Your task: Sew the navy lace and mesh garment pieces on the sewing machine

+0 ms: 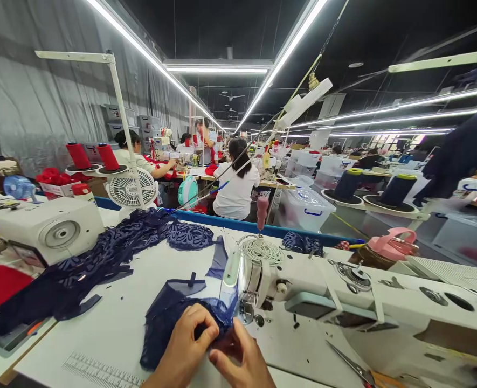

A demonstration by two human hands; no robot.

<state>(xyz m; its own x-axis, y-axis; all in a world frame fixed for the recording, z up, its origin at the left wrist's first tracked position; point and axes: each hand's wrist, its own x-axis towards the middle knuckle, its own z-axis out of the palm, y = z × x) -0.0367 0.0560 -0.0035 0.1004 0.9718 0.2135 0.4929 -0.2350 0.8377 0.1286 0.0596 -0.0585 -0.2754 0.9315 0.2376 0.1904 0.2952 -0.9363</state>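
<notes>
Navy sheer fabric (161, 323) lies bunched on the white table, its right edge reaching the needle area of a sewing machine (311, 280). My left hand (193, 337) pinches the fabric between thumb and fingers, just left of the machine's needle end. Close beside it, my right hand (244, 355) has its thumb and forefinger closed at the fabric's near right edge. Whether the cloth sits under the presser foot is hidden by the folds. A small lamp (232, 269) lights the spot where the fabric meets the machine.
A long pile of navy lace pieces (112, 242) stretches across the left of the table. Scissors (351, 361) lie at the front right. A printed ruler scale (96, 372) marks the near left. Another sewing machine (40, 226) stands left; a co-worker (237, 186) sits ahead.
</notes>
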